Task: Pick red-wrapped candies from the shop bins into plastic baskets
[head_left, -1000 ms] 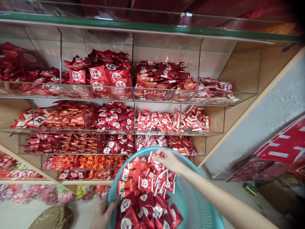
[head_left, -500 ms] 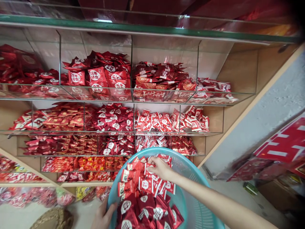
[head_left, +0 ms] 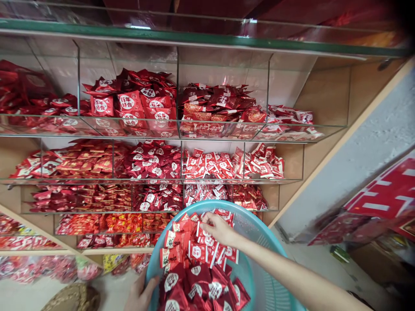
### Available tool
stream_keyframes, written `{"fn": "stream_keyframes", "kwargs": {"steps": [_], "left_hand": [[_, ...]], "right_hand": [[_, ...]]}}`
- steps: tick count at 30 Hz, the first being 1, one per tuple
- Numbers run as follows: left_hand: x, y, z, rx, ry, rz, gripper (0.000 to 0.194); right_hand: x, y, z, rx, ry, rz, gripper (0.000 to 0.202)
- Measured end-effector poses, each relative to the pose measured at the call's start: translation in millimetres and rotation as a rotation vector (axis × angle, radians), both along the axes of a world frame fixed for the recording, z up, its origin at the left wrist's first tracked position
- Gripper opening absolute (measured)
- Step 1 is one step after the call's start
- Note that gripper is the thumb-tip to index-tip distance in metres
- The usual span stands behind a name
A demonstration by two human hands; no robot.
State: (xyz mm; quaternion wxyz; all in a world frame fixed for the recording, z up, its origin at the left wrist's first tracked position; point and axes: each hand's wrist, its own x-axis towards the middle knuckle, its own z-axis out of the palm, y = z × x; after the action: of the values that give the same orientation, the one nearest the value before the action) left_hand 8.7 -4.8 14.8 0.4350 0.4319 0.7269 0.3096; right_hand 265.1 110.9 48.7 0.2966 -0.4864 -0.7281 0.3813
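Observation:
A turquoise plastic basket (head_left: 272, 242) stands low in the view, partly cut off by the bottom edge. Red and white candy packets (head_left: 198, 251) fill its upper left part, with larger dark red packets (head_left: 197, 278) below them. My left hand (head_left: 142, 293) is on the basket's left rim, thumb over the edge and fingers outside, mostly hidden. Inside the basket, my right hand (head_left: 218, 230) has thumb and fingers pinched together at a small red and white packet among the others.
Beyond the basket rises a wooden shelf with glass fronts (head_left: 223, 129) and dividers, its compartments holding piles of red packets (head_left: 155, 160). A woven basket (head_left: 71, 297) sits on the floor at lower left. To the right are a grey wall (head_left: 356, 147) and a red and white sign (head_left: 382, 190).
The view has shifted very slightly. Both hands and the basket stay almost in the same place; my right hand's fingers have moved only a little.

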Motion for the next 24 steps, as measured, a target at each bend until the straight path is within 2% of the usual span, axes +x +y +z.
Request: {"fn": "stream_keyframes", "kwargs": {"steps": [3,9,12,16,20,24], "left_hand": [[0.2,-0.3,-0.2,-0.012,-0.011,0.016,0.063],[-0.9,-1.5,-3.1,0.008,-0.011,0.016,0.060],[-2.2,-1.4,-6.2,0.010,0.009,0.031,0.061],[-5.4,-0.4,-13.4,0.011,0.037,0.029,0.066],[-8.6,0.6,-20.0,0.067,0.060,0.021,0.060],[-10.2,0.2,-23.8,0.074,0.035,0.023,0.057]], "right_hand": [[4.9,0.6,6.3,-0.019,0.008,0.019,0.013],[34.4,20.3,51.9,0.078,0.169,-0.010,0.026],[51.3,38.3,62.5,0.091,0.187,-0.053,0.027],[55.7,61.3,50.5,0.108,0.047,-0.082,0.018],[37.4,74.3,34.6,0.147,-0.220,-0.068,0.008],[17.6,73.8,25.4,0.138,-0.340,-0.035,0.005]]}}
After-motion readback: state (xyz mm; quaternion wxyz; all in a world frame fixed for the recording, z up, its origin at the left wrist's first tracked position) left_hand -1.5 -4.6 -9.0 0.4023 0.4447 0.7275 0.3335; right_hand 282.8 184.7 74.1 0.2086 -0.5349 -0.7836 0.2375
